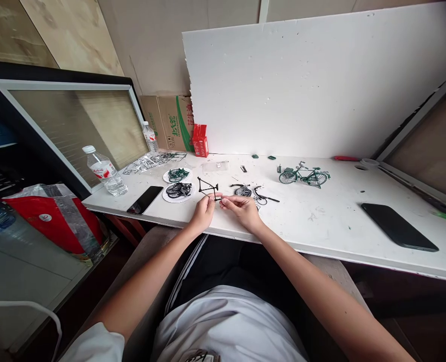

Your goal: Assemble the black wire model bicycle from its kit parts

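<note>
A small black model bicycle frame [204, 187] is held up above the front edge of the table. My left hand [203, 213] pinches its lower part between thumb and fingers. The fingertips of my right hand [241, 208] close on the frame's lower right end; any smaller part between them is too tiny to make out. Just beyond my right hand lie a black spoked wheel [242, 190] and a curved black piece [260, 195]. Left of my left hand, a white plate [176, 200] holds black bicycle parts [178, 189].
A second plate [165, 177] bears green parts. An assembled green model bicycle [305, 175] stands to the right. Phones [145, 200] lie at left and at right [399, 226]. Water bottles [105, 171], part sprues [155, 161] and a red box [200, 141] are further back.
</note>
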Tool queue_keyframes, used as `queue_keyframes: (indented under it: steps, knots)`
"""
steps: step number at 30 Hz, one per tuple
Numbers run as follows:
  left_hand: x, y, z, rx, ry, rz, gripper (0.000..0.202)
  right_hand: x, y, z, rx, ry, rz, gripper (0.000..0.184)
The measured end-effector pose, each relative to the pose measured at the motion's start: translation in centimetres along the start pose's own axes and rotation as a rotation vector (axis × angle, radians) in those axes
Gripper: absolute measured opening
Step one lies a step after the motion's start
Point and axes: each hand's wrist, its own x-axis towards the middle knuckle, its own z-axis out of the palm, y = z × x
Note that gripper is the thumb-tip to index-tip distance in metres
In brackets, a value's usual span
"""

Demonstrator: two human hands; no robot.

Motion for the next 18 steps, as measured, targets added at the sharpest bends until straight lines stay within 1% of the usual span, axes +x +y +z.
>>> queue_keyframes:
  steps: [9,13,18]
  knots:
    - [-0.1,-0.7,0.2,-0.027,-0.006,-0.040,0.048,-0.5,-0.6,0.6,-0.166,0.004,-0.126,0.035]
    - [-0.2,-0.8,0.2,-0.023,0.016,-0.025,0.048,-0.7,-1.1,0.7,-0.255,0.014,-0.189,0.033]
    - [-0.4,-0.6,0.0,0.021,0.021,0.024,0.047,-0.8,-1.6,0.7,-0.324,-0.020,-0.233,0.035]
